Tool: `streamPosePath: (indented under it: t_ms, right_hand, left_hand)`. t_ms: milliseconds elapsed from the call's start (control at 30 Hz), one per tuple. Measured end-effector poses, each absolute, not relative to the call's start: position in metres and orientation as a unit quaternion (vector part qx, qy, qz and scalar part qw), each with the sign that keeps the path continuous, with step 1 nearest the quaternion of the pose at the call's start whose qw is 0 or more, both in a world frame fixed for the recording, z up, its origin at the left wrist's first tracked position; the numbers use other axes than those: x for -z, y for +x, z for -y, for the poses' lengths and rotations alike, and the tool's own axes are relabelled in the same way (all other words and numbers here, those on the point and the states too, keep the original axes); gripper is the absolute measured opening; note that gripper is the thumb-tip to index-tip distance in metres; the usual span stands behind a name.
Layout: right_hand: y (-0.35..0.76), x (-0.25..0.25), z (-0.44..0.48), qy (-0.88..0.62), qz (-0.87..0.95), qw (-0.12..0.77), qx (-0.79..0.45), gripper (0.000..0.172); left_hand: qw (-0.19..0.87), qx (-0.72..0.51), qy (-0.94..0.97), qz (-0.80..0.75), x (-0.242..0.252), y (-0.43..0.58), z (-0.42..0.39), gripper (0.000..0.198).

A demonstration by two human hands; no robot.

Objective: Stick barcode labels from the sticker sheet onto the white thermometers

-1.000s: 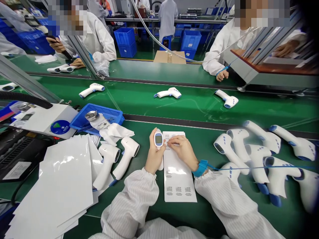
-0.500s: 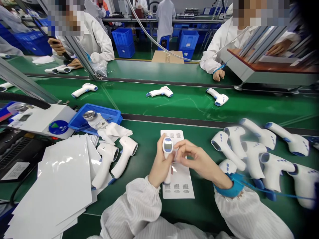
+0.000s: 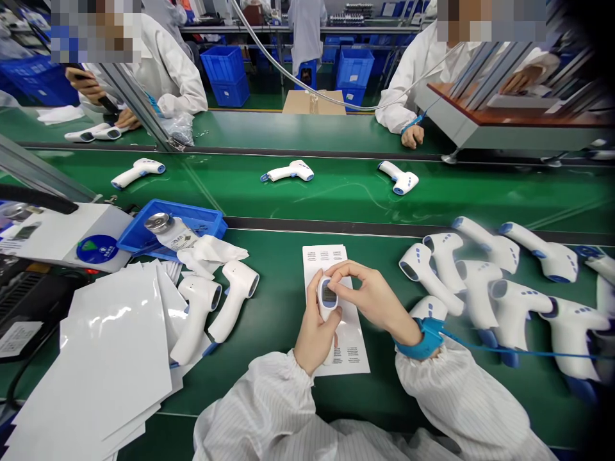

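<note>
My left hand (image 3: pixel 316 330) is wrapped round a white infrared thermometer (image 3: pixel 323 312), whose small display with a blue surround faces up at me. My right hand (image 3: pixel 368 291) has its thumb and forefinger pinched together at the upper right edge of that display; anything between the fingertips is too small to make out. A blue wrist strap (image 3: pixel 423 339) with a cord circles my right wrist. Beneath both hands lies a white sheet of printed labels (image 3: pixel 353 358), partly covered by them.
Several thermometers (image 3: pixel 521 307) crowd the right side. Two more (image 3: pixel 235 301) lie left, beside stacked white sheets (image 3: pixel 115 346) and a blue tray (image 3: pixel 211 224) with a bottle. Thermometers (image 3: pixel 293 171) rest on the green conveyor (image 3: pixel 230 192). Two co-workers in white (image 3: pixel 166 64) sit opposite.
My right fingers have moved from beside the thermometer onto the display's upper edge. The thermometer has turned slightly in my left hand. The whole view has shifted a little.
</note>
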State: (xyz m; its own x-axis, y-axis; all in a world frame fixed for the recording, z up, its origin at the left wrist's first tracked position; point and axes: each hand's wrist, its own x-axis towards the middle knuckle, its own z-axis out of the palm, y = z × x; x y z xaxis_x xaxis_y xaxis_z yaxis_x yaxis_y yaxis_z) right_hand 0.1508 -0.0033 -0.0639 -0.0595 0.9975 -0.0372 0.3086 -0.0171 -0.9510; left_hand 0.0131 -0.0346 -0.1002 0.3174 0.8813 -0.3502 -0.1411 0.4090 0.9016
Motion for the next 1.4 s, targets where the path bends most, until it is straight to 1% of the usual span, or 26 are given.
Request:
streamPosePath:
  t_ms: [333, 733, 933, 1133, 1400]
  right_hand:
    - [0.1481, 0.0681, 0.0028, -0.569, 0.559, 0.412, -0.441, 0.005]
    - [0.1467, 0.0687, 0.0030, -0.570, 0.563, 0.414, -0.432, 0.007]
    - [0.1466, 0.0675, 0.0023, -0.571, 0.560, 0.412, -0.437, 0.006]
    - [0.1459, 0.0679, 0.0023, -0.571, 0.565, 0.413, -0.429, 0.006]
    - [0.1447, 0.0700, 0.0008, -0.570, 0.557, 0.420, -0.435, 0.006]
  left_hand:
    - [0.708, -0.364, 0.403, -0.452, 0.1020, 0.0123, 0.0345, 0.068]
    - [0.705, -0.365, 0.404, -0.455, 0.0998, 0.0136, 0.0336, 0.069]
    - [0.729, -0.367, 0.381, -0.435, 0.1004, 0.0093, 0.0343, 0.075]
    - [0.745, -0.360, 0.348, -0.441, 0.1049, 0.0073, 0.0368, 0.065]
    - [0.742, -0.360, 0.348, -0.445, 0.1082, 0.0082, 0.0364, 0.062]
